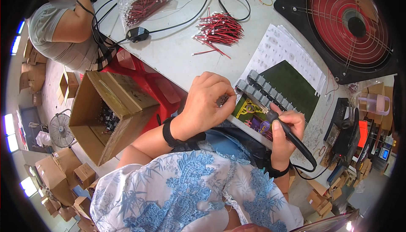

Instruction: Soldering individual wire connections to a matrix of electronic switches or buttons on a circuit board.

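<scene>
My right hand (284, 134) grips a soldering iron (297, 142) by its black handle, with the metal tip pointing up and left toward rows of small grey block-shaped parts (270, 91). These parts lie along the edge of a dark green board (296, 86). Near the left end of the rows, my left hand (206, 103) is closed in a pinch. Whatever sits between its fingertips is too small and hidden to name. A colourful printed surface (246, 109) shows between the hands, below the parts.
Red and black wires with white connectors (220, 29) lie in a pile; a clear bag (146, 1) holds more. Printed papers (275, 48) rest under the board. A red-centred fan (354, 23) stands right. An open carton (112, 113) is left, near another person (63, 29). Cables cross the table.
</scene>
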Demonstrator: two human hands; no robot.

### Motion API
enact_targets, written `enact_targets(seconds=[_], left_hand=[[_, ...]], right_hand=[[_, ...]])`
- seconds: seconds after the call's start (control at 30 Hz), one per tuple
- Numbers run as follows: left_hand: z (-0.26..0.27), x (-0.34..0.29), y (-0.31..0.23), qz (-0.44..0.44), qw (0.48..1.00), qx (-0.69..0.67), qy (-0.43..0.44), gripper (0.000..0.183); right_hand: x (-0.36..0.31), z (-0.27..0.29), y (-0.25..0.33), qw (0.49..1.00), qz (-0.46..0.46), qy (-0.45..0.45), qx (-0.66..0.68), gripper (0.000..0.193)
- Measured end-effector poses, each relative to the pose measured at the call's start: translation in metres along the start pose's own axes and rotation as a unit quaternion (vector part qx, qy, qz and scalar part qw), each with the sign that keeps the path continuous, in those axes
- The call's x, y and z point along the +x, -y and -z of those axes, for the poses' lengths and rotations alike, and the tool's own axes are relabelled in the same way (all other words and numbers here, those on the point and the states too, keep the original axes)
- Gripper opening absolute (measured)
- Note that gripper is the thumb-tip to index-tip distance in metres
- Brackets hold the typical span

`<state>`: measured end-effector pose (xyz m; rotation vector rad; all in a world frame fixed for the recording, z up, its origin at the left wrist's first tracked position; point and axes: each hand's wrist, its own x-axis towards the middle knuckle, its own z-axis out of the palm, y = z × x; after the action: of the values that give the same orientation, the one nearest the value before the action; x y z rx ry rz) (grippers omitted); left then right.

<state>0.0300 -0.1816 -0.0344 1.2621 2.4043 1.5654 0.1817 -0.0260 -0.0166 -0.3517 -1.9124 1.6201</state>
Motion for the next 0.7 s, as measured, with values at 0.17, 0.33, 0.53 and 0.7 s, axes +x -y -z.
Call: enact_targets(seconds=[0.17,0.33,0.53,0.7], left_hand=[[0.0006,-0.0003,-0.0005,0.005,1.000,0.000,0.004,0.011],[0.0000,-0.0005,-0.0004,0.001,1.000,-0.007,-0.002,0.011],[0.0010,0.0008,-0.0020,0.003,1.000,-0.001,-0.003,0.012],[0.0014,-0.0009,-0.0002,0.002,1.000,0.004,-0.006,0.012]], right_hand=[[-0.0013,-0.0006,0.0002,0.999,0.002,-0.027,0.033,0.019],[-0.0016,-0.0001,0.0000,0.999,0.002,-0.024,0.028,0.019],[-0.0029,0.0003,-0.0019,0.999,-0.007,-0.041,0.023,0.018],[-0.0028,0.0024,-0.0022,0.999,-0.021,-0.043,0.020,0.018]])
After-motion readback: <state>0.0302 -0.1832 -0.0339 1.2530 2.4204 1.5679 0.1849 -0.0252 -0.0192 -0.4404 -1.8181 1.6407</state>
